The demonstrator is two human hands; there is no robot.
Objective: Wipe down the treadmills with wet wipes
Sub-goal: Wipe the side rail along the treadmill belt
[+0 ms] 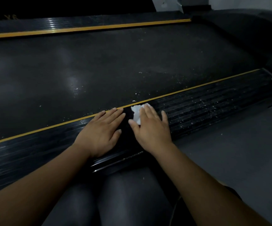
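The light is dim. A matte dark grey floor (239, 154) carries a few pale specks, and a pale whitish wall (246, 2) stands far behind.

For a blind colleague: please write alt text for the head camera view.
A person's right hand presses a crumpled white wet wipe onto the ribbed black side rail of a treadmill, while the left hand rests flat on the rail beside it. White specks dot the rail to the right and the dark belt beyond.
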